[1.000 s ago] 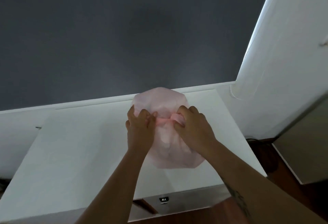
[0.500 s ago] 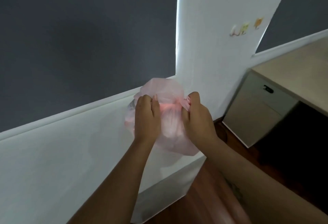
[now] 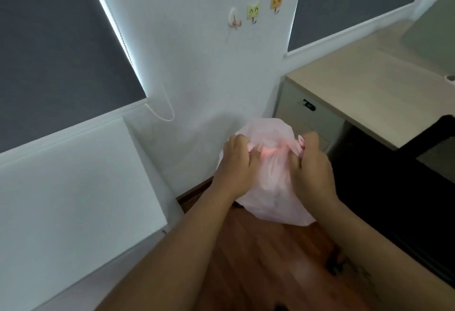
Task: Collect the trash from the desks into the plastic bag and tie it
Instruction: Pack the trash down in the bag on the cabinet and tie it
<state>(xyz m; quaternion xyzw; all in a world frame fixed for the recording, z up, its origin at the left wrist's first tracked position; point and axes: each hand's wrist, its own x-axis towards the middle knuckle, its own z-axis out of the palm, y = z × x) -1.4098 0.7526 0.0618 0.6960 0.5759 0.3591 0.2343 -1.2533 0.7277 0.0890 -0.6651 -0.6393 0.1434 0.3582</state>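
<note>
A full pink plastic bag (image 3: 273,195) hangs in the air over the wooden floor, between the two desks. My left hand (image 3: 236,165) pinches one twisted end of the bag's top. My right hand (image 3: 311,165) grips the other end, its pink tip sticking out above the fingers. A tight pink twist runs between the two hands. The bag's contents are hidden by the cloudy plastic.
A white desk (image 3: 73,187) stands at the left and a beige desk (image 3: 369,89) with a drawer unit at the right. A black chair (image 3: 418,163) sits under the beige desk. Small hooks (image 3: 253,13) hang on the white wall.
The bag has left the white desk and moved right, now held in the air over the floor. Both hands keep hold of its top. The view has swung toward the beige desk.
</note>
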